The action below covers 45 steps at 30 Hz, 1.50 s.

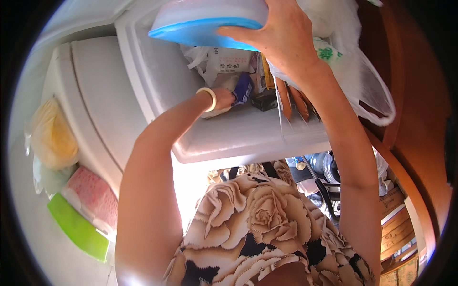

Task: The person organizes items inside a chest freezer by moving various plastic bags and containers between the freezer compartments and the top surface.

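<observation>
My right hand [286,39] holds up a translucent plastic container [211,10] with a bright blue edge [200,32]. Its thumb lies on the blue part; the other fingers are mostly hidden. Below, my left hand [225,99], with a pale bangle [211,96] at the wrist, reaches into a deep white bin [222,134]. The fingers meet a dark blue packet [244,87], but their tips are hidden, so a grip cannot be made out. Around it lie a pale plastic bag [223,80], a white printed packet [232,59] and a small black box [264,100].
Brown packets [295,100] stand along the bin's right side. A white plastic bag [357,82] hangs over that side beside brown wooden panelling [422,107]. At left are a yellow bagged bundle [53,136], a pink package [94,196] and a green panel [77,227].
</observation>
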Available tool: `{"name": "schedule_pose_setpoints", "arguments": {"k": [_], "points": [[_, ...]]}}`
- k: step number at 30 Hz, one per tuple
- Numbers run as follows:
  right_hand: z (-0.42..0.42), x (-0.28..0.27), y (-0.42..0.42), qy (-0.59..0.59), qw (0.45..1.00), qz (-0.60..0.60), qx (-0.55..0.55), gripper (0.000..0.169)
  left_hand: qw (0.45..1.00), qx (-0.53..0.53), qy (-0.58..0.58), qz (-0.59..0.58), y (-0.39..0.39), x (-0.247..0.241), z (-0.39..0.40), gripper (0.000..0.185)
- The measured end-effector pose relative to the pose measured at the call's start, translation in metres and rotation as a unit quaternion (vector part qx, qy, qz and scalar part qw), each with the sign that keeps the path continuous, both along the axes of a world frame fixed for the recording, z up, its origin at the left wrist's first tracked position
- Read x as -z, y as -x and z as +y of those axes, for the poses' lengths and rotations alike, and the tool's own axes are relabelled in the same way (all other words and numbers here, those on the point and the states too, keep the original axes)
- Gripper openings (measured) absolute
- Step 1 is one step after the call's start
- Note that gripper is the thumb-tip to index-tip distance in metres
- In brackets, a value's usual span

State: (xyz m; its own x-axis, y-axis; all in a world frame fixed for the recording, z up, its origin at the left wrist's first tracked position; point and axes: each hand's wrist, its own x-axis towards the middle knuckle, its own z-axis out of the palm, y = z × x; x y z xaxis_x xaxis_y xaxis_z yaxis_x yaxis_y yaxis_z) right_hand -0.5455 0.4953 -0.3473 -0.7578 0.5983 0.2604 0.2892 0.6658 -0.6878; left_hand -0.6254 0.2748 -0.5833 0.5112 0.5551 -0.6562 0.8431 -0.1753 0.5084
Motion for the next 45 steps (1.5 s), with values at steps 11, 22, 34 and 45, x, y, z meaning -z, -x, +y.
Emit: {"name": "schedule_pose_setpoints", "arguments": {"k": [11,22,34,45], "points": [[0.015,-0.061,-0.008,0.011,0.995,0.074,0.072,0.071,0.498,-0.861,-0.07,-0.068,0.13,-0.026,0.106,0.034],[0.037,-0.041,-0.022,-0.07,0.994,0.027,0.078,0.079,0.343,-0.922,-0.116,-0.138,0.081,-0.005,0.055,0.023],[0.029,-0.065,-0.011,-0.036,0.996,0.065,0.05,0.076,0.499,-0.856,0.102,-0.092,-0.033,0.113,-0.008,0.035],[0.026,-0.065,-0.007,-0.031,0.996,0.067,0.042,0.074,0.802,-0.584,0.092,0.082,-0.05,0.053,0.007,0.03]]}}
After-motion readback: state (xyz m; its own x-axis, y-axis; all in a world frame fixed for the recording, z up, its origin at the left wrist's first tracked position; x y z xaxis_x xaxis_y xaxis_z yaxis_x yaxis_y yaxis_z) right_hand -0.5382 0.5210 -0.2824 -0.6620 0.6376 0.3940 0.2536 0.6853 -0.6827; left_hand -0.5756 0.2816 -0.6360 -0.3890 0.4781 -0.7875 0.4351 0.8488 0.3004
